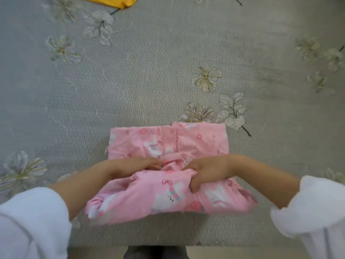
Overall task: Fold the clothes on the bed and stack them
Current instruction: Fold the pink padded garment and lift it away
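Note:
A pink garment printed with white animals and small flowers lies partly folded near the front edge of the bed. Its far half lies flat, showing a central button strip. The near half is bunched up into a thick fold. My left hand grips the upper edge of that fold from the left, fingers tucked into the cloth. From the right, my right hand pinches the same fold, thumb under and fingers on top. Both arms wear white fleecy sleeves.
The bed is covered by a grey ribbed sheet with printed flowers and leaves. A yellow piece of clothing shows at the far top edge, left of centre. The bed's front edge runs along the bottom, with dark floor below.

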`<state>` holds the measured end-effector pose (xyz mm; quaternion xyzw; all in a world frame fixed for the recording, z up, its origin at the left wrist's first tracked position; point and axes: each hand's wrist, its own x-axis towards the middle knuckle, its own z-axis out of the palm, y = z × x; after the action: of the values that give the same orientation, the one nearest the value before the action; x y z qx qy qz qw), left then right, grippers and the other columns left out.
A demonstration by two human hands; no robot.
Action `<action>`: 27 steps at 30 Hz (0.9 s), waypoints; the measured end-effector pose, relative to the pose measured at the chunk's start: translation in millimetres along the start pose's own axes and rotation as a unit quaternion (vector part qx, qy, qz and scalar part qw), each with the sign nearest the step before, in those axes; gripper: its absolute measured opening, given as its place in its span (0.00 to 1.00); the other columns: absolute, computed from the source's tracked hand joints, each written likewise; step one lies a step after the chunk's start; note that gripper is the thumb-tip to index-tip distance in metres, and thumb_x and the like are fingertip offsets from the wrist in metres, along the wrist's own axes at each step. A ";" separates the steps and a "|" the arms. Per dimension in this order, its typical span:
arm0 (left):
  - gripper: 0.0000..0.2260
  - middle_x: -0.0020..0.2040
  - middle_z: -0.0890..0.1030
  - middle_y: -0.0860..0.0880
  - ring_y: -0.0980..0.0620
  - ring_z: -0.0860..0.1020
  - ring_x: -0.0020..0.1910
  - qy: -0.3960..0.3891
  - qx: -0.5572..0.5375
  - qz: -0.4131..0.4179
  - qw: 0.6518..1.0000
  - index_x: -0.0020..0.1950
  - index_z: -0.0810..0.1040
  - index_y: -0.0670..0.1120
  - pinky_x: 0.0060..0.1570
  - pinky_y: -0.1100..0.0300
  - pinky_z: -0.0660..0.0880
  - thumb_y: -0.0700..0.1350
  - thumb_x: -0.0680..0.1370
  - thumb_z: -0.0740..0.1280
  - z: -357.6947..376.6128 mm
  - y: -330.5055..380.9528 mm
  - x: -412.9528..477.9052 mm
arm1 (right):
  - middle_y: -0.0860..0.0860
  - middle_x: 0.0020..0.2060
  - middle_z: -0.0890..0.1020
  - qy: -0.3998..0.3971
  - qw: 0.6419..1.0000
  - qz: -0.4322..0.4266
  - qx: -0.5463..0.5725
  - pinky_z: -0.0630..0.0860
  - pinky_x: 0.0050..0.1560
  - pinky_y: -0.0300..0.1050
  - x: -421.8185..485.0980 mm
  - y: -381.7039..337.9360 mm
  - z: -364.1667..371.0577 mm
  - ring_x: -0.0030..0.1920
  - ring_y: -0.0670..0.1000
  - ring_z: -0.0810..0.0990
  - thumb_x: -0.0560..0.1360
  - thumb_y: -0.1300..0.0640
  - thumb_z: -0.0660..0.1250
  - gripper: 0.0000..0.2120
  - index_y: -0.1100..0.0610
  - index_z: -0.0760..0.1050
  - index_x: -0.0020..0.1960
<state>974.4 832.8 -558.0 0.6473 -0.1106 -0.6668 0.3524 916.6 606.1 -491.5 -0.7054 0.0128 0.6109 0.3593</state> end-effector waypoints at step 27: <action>0.29 0.79 0.54 0.51 0.49 0.48 0.78 0.494 0.334 -0.004 0.803 0.78 0.56 0.53 0.74 0.45 0.40 0.61 0.78 0.48 22.5 -43.6 34.9 | 0.51 0.77 0.56 0.572 0.768 0.028 -0.286 0.45 0.75 0.60 75.4 70.0 16.1 0.77 0.52 0.52 0.79 0.41 0.50 0.28 0.47 0.56 0.77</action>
<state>942.0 836.2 -608.6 0.9671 -0.1349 -0.1804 0.1181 890.0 594.4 -591.5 -0.9937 0.0600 0.0799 0.0498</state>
